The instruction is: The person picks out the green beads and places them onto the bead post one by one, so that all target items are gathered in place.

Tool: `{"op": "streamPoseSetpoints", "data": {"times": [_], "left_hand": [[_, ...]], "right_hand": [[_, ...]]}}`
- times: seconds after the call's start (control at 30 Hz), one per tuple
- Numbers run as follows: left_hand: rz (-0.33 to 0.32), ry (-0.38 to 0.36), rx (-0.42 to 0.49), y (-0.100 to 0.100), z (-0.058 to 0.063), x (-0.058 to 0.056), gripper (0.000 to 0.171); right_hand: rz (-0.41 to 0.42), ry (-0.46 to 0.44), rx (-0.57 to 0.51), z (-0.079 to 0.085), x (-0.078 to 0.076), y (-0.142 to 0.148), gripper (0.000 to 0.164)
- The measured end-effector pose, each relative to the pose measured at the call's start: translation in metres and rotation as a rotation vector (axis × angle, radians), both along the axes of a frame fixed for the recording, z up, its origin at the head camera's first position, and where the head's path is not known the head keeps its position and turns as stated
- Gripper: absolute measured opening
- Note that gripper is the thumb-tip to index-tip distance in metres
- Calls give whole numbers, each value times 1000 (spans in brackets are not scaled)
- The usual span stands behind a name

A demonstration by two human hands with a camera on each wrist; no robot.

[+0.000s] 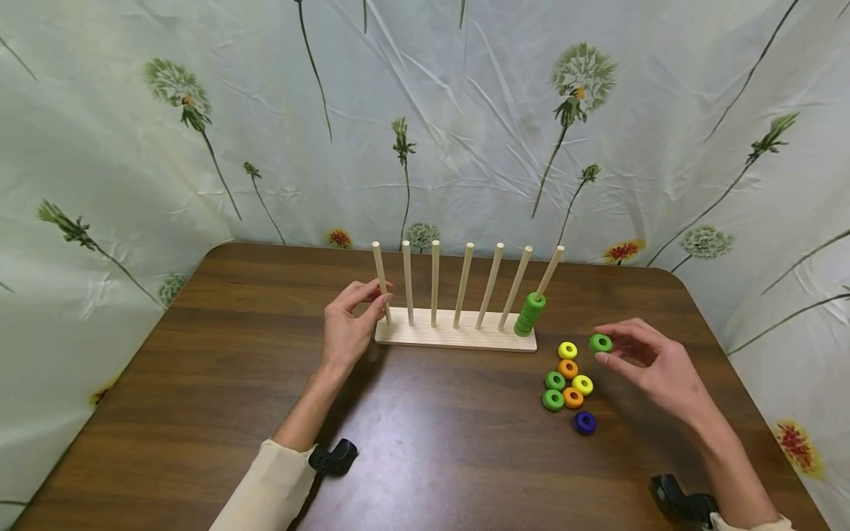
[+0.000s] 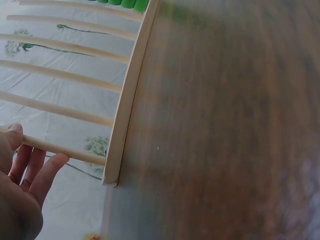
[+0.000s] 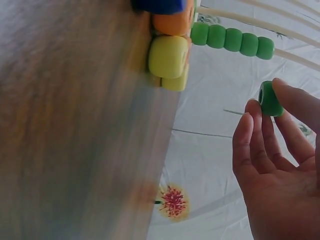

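Note:
My left hand pinches the leftmost peg of a pale wooden peg stand. In the left wrist view, thumb and fingers lie round that peg's shaft. My right hand holds a green ring between thumb and fingertips, raised above the table; the right wrist view shows the same green ring with its hole facing sideways. Several green rings are stacked on the rightmost peg. The other pegs are bare.
Loose rings lie right of the stand: yellow rings, orange rings, green rings and a dark blue ring. They rest on a brown wooden table. Behind it hangs a flower-printed cloth.

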State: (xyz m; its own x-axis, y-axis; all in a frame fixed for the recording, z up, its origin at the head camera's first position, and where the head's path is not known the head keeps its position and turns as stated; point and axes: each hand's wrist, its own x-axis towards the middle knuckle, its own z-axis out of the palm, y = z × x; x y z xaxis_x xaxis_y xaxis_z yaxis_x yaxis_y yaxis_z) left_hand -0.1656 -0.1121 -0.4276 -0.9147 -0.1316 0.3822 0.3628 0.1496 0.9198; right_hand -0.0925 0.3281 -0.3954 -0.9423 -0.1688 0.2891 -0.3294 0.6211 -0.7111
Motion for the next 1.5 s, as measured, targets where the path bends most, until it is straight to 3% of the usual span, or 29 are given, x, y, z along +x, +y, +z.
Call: {"op": "streamPoseSetpoints", "data": {"times": [0.37,0.63,0.9,1.5], "left_hand": [[6,8,-15,-2,0,0,20],[4,-10,-2,-1,0,1,21],[-2,-7,-2,2,-1,0,20],[6,13,-6,1,-1,-1,20]], "right_hand": [[-61,11,-69,11,-6,-11,37],[-46,26,-132,15,-13,-24,36],[-27,56,-134,19,-17,-30,38],[-81,84,-173,31,-26,-43,30]]}}
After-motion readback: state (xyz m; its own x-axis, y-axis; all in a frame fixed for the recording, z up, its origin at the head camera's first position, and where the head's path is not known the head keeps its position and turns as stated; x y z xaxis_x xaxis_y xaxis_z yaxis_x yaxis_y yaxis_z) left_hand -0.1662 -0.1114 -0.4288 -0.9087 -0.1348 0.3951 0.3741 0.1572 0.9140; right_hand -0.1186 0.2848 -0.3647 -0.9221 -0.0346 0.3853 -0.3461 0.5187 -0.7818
